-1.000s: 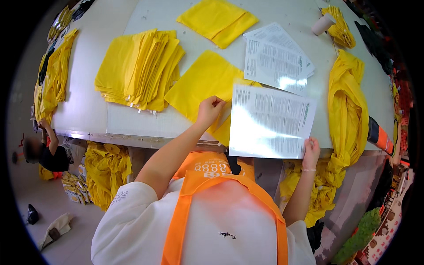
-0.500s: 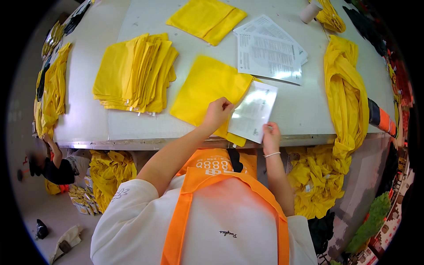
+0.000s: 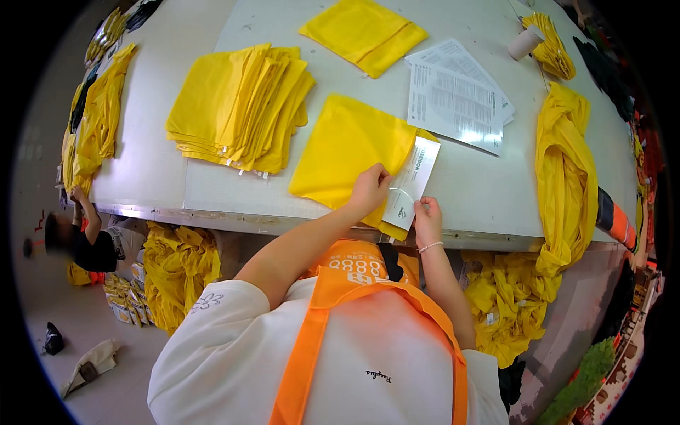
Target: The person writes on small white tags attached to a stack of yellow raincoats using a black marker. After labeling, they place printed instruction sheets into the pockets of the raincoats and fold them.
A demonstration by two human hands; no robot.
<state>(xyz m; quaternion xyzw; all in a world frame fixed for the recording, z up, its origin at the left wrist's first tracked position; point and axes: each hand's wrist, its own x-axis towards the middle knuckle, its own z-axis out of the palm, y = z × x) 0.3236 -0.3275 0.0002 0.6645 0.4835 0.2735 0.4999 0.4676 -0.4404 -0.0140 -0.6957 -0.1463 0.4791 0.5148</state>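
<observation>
A flat yellow cloth bag [image 3: 347,145] lies on the table before me. From its right-hand opening sticks a glossy white printed sheet [image 3: 418,170], partly covered by the cloth. My left hand [image 3: 372,188] is closed on the bag's edge at that opening, its fingertips pinched together. At the sheet's near right corner, my right hand [image 3: 427,221] grips the sheet between thumb and fingers. More printed sheets [image 3: 453,99] lie fanned just beyond the bag.
A stack of folded yellow bags [image 3: 234,106] stands to the left, with another folded yellow piece [image 3: 363,35] farther back. Bunched yellow cloth [image 3: 564,170] hangs over the table edge at right, near a white roll [image 3: 525,42]. A person [image 3: 88,244] is at far left.
The sheet has slid leftward into the bag, so a narrower strip shows. My right hand has come closer to my left. The whole view has shifted slightly.
</observation>
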